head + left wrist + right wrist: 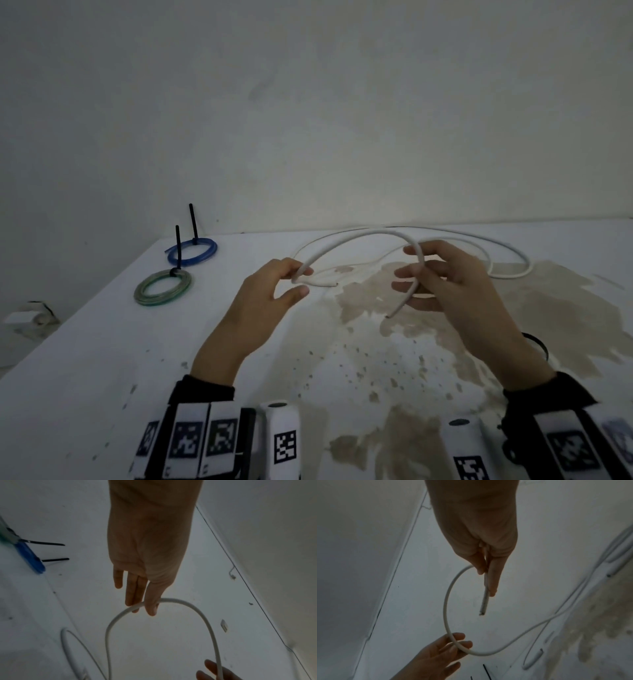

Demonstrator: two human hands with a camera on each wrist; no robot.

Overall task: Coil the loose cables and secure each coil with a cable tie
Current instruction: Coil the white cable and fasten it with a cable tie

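We find the first loop of the white cable (359, 236) being formed above the worktop (102, 342). The right hand (445, 277) pinches its free end; the left hand (270, 291) pinches the arc. Next, in our judgement: gather further turns into the right hand.

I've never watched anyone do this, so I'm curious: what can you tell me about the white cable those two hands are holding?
The white cable is a thin, round, smooth cord that looks plastic-coated. One cut end pokes out below the right hand, which pinches it near that tip. From there it arches up and across to the left hand, whose fingertips hold it, making one raised bend. The rest trails loose in wide curves over the stained white table toward the wall. It bears no tie.
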